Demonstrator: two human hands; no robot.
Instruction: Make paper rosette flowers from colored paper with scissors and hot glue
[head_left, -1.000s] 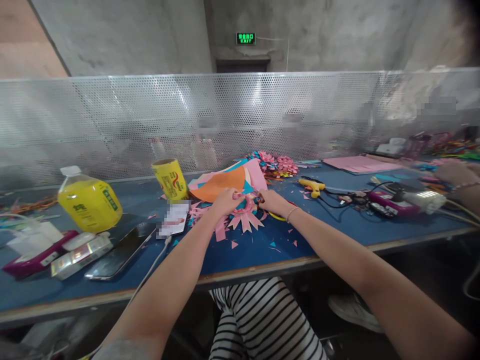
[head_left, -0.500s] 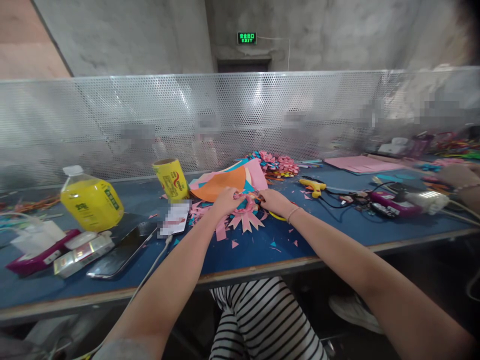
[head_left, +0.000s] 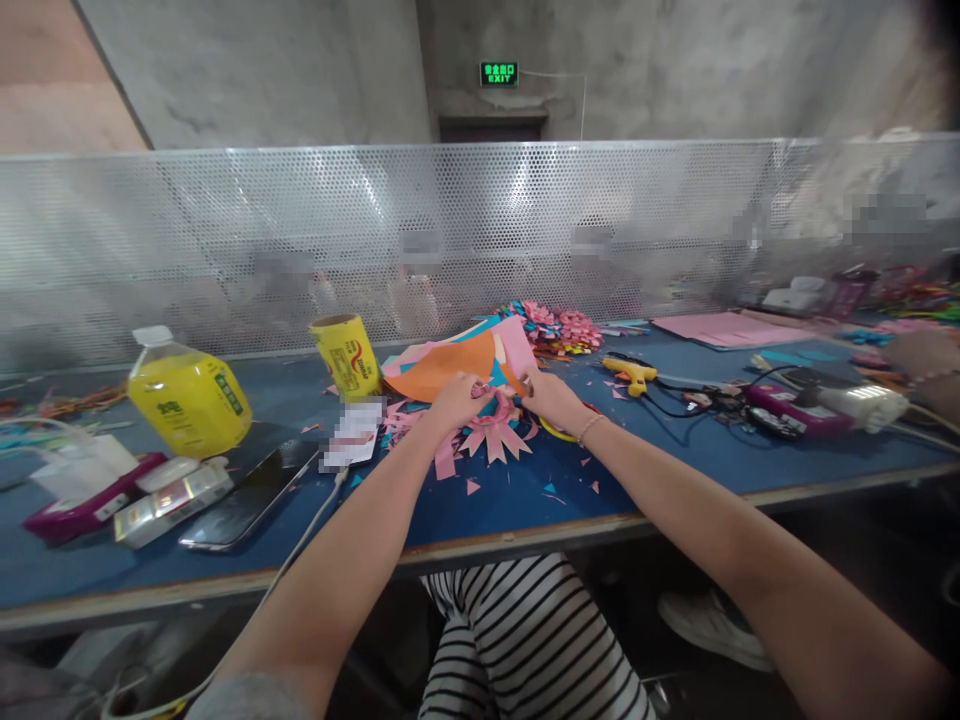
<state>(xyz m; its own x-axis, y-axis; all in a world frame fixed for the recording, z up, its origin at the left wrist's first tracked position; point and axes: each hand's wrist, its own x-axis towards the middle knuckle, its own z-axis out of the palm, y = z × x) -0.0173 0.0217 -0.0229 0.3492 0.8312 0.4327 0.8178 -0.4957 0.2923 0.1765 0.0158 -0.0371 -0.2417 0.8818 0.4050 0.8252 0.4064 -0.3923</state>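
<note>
A pink paper piece cut into pointed strips [head_left: 496, 436] lies on the blue table [head_left: 487, 500], fanned toward me. My left hand [head_left: 456, 397] is closed on its upper left part. My right hand [head_left: 551, 396] is closed on its upper right part, a bracelet on the wrist. Both hands pinch the paper between them. Just behind the hands rests a stack of orange, pink and blue paper sheets [head_left: 450, 368]. Small pink and blue offcuts [head_left: 471, 487] are scattered in front.
Left: a yellow drink bottle [head_left: 187, 398], a yellow roll [head_left: 345, 355], a phone [head_left: 247, 497] with a cable, packets. Right: a yellow glue gun [head_left: 634, 374], cables, a power strip [head_left: 862, 404], pink sheets, another person's arm [head_left: 926, 360]. Finished paper flowers [head_left: 555, 325] lie before the perforated metal screen.
Both hands stay on the pink paper piece and have only shifted their fingers slightly. The view has drifted a little.
</note>
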